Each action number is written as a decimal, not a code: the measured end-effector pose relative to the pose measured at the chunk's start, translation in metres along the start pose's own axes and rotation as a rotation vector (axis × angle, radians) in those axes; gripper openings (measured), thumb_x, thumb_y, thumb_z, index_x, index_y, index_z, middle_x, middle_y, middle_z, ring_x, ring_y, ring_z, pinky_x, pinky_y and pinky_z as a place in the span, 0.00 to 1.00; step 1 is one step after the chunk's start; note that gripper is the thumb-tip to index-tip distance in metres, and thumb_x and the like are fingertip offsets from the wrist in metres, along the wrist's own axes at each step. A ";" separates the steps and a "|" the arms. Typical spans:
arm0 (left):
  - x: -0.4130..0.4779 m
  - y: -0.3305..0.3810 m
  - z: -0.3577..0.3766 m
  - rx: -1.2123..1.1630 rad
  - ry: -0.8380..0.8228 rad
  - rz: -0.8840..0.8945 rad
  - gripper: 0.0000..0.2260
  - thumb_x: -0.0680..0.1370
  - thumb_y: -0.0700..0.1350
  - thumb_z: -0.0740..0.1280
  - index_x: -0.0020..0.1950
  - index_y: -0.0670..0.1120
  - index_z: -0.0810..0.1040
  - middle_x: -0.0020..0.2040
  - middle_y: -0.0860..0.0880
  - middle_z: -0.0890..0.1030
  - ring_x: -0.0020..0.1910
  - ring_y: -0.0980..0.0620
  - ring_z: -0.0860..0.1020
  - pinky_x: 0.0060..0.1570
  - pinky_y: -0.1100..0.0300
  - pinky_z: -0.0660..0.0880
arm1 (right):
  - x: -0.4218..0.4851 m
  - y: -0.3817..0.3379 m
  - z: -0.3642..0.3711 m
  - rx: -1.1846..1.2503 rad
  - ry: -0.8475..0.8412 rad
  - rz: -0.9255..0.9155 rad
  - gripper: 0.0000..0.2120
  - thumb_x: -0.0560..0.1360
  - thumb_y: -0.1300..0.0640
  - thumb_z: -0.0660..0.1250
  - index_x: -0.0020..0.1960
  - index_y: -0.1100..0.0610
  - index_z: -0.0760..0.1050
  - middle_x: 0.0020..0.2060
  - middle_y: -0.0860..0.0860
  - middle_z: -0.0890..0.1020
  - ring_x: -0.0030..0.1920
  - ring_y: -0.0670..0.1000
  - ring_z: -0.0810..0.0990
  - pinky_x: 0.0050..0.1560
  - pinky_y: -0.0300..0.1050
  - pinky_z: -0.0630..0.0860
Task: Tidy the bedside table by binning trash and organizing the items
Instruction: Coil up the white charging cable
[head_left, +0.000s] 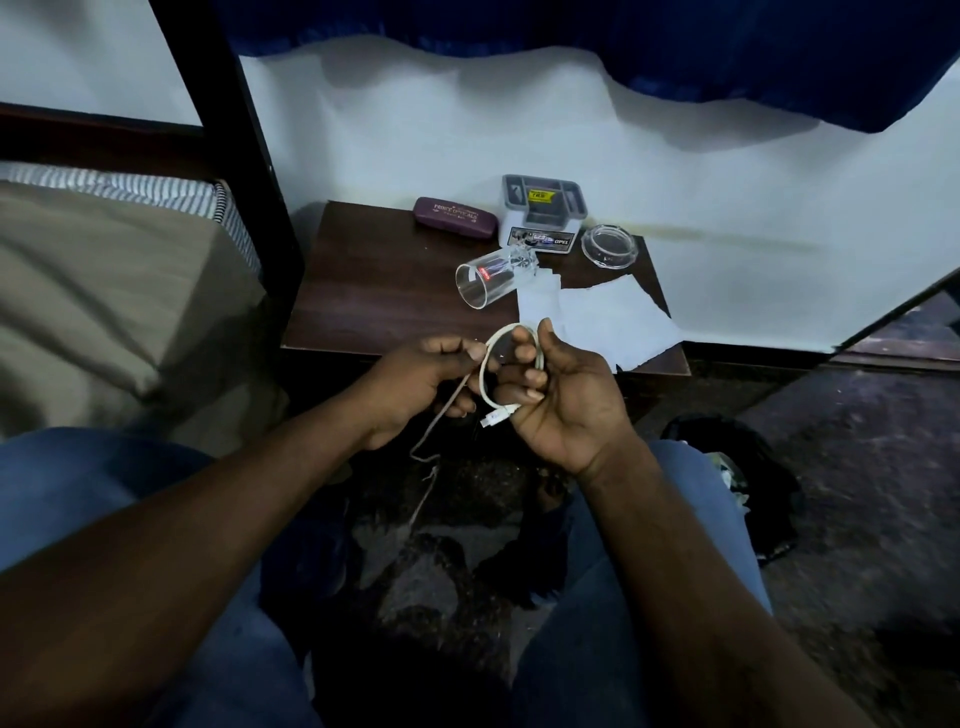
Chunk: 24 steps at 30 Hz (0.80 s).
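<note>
Person seated, knees in blue jeans, both hands held up just in front of the near edge of the table (374, 280).

- White cable (482, 371): off the table, between the two hands, one loop formed. Small connector (491, 418) sticks out at the loop's lower end. The free length trails from the left hand and hangs between the knees.
- Left hand (421, 384): fingers curled, thumb and forefinger pinching the cable where it leaves the loop.
- Right hand (566, 405): palm up, fingers curled round the loop, holding it in shape.

On the table, all apart from the hands:
- Clear glass (493, 278) lying on its side, mouth towards the camera.
- White paper sheets (597, 317) spread just right of the glass, overhanging the near right corner.
- Maroon glasses case (453, 217) at the back, shut.
- Grey organizer (543, 200) against the wall, right of the case.
- Glass ashtray (609, 247) at the back right corner.

Floor, right of the right knee: black bag (737, 483), mouth open. Bed (104, 291) left of the table.
</note>
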<state>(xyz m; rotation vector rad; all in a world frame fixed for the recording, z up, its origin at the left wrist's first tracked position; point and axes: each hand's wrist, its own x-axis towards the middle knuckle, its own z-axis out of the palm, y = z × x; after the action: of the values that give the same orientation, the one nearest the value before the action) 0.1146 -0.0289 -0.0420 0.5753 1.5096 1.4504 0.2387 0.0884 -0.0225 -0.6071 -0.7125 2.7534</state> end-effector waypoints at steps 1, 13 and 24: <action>0.000 0.001 0.000 -0.014 0.005 -0.007 0.14 0.83 0.45 0.65 0.41 0.51 0.86 0.39 0.47 0.83 0.32 0.52 0.78 0.37 0.61 0.77 | 0.000 0.000 0.001 0.016 -0.005 -0.010 0.18 0.86 0.51 0.55 0.45 0.61 0.74 0.32 0.49 0.74 0.25 0.43 0.72 0.24 0.33 0.66; -0.003 -0.004 0.008 0.107 -0.077 -0.059 0.08 0.85 0.42 0.63 0.52 0.46 0.82 0.36 0.48 0.83 0.32 0.50 0.81 0.40 0.56 0.81 | 0.007 -0.006 0.000 0.173 -0.002 -0.178 0.14 0.84 0.53 0.58 0.45 0.60 0.75 0.33 0.50 0.76 0.28 0.44 0.72 0.31 0.35 0.68; -0.003 -0.019 0.014 0.840 -0.196 0.159 0.08 0.81 0.50 0.70 0.57 0.52 0.86 0.42 0.52 0.87 0.35 0.61 0.81 0.45 0.63 0.80 | 0.017 -0.007 -0.011 -0.079 0.298 -0.490 0.09 0.86 0.58 0.61 0.51 0.59 0.78 0.41 0.51 0.86 0.49 0.51 0.87 0.52 0.40 0.82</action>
<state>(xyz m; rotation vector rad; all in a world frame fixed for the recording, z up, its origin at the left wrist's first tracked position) 0.1328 -0.0284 -0.0572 1.3154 1.9133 0.7770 0.2289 0.1041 -0.0332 -0.7263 -0.7783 2.1408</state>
